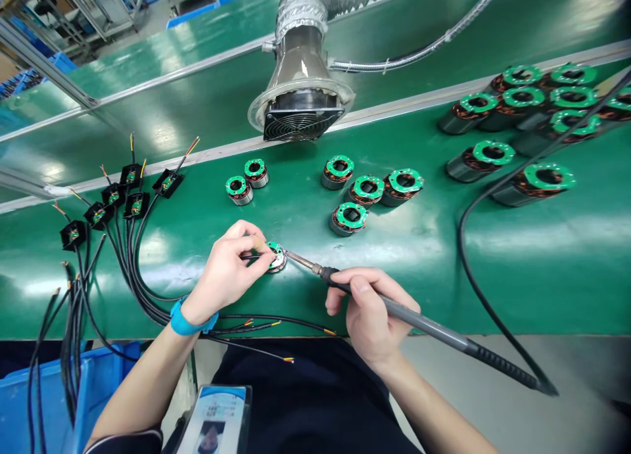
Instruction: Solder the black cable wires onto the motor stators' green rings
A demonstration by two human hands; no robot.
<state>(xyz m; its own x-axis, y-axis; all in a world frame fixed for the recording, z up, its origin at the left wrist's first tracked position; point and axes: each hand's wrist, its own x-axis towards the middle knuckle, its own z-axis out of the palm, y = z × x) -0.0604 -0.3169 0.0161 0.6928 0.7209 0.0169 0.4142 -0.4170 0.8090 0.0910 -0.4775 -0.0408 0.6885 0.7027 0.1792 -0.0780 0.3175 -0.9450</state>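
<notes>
2 hands are shown in the head view, above a green bench (414,257). A small round stator (279,263), topped by a green circuit board, is placed at the near middle of the bench, between the hands. The thumb and fingers of the left hand (229,263) are pinched narrow on a thin dark lead (250,257) at the stator's left side; how the lead's end meets the board is too small to be told. A soldering iron (428,322) is gripped pen-fashion by the right hand (377,313), its tip (290,253) brought to the board's right edge; whether the board is touched cannot be told.

For sound work, the lead should be pressed flat and motionless, with the left fingertips well apart from the hot tip. The iron should be steadied at a low angle, and heat should be applied to pad and wire together, briefly. Snagging may be caused by the iron's cord (462,237), looped at the right, so slack should be allowed.

Beyond the work, a fume hood (298,66) is mounted at the far middle. 2 stators (243,196) are set at far left of the workpiece and 4 stators (348,221) at far right. 6 black housings (73,235), with black cables (137,260) attached, are laid at the left.
</notes>
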